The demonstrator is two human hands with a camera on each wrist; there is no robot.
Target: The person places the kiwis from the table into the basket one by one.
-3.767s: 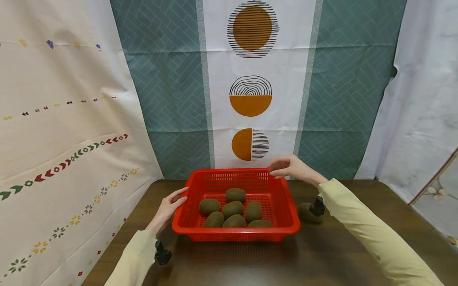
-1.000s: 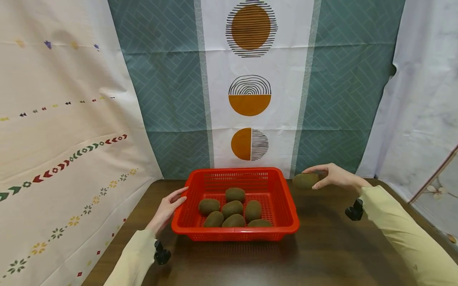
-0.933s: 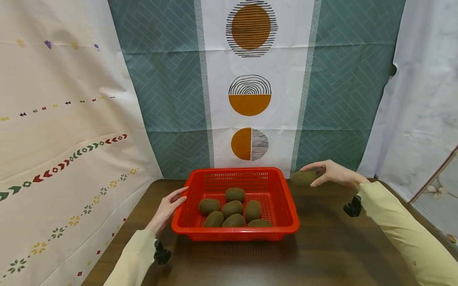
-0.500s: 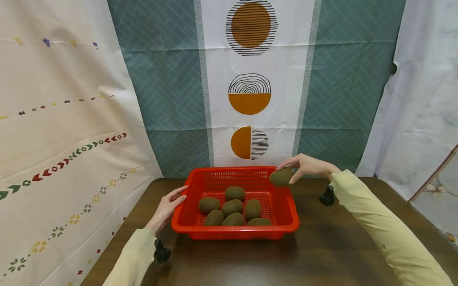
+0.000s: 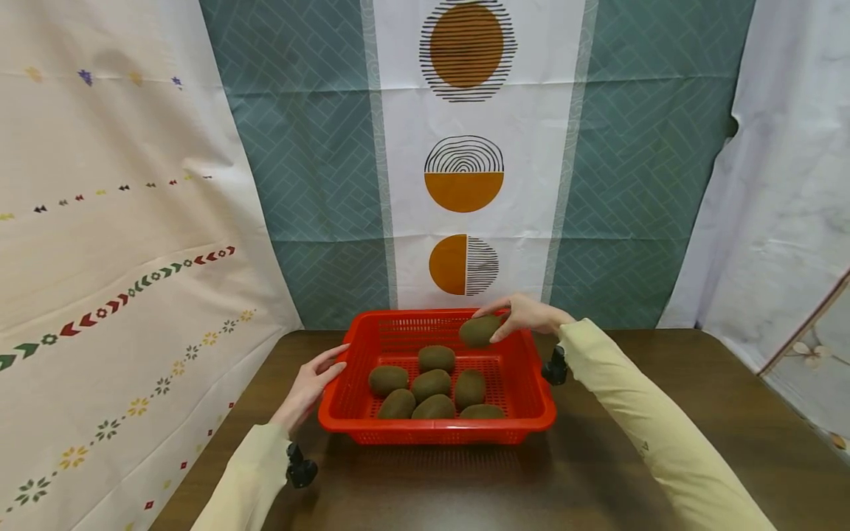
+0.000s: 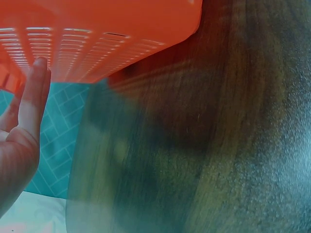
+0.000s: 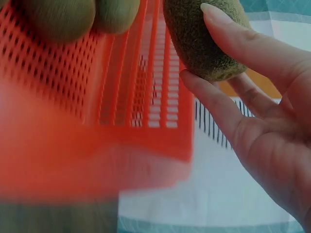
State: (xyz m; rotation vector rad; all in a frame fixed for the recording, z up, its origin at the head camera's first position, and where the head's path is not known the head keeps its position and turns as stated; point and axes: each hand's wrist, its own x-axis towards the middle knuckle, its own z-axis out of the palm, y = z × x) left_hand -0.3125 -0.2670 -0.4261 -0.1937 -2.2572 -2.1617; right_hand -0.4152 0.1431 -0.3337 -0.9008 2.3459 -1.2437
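Note:
My right hand [image 5: 524, 316] grips a brown, fuzzy kiwi [image 5: 479, 332] over the back right part of a red plastic basket [image 5: 438, 425]. In the right wrist view, thumb and fingers close around the same kiwi [image 7: 204, 39], above the basket's slotted wall. Several more kiwis [image 5: 432, 385] lie on the basket's floor, grouped toward its middle and front. At the basket's left side, my left hand [image 5: 311, 387] rests its straight fingers against the rim. The left wrist view shows those fingers [image 6: 35, 97] extended along the outside of the slotted wall.
The basket stands on a dark brown wooden table [image 5: 637, 413]. A patterned curtain [image 5: 319, 221] hangs right behind the table's back edge, and a pale embroidered cloth [image 5: 133, 332] slopes along the left side.
My right hand left the basket's back right corner, picked up the kiwi from the table on the right, and carried it left over the basket. The left hand stayed at the rim.

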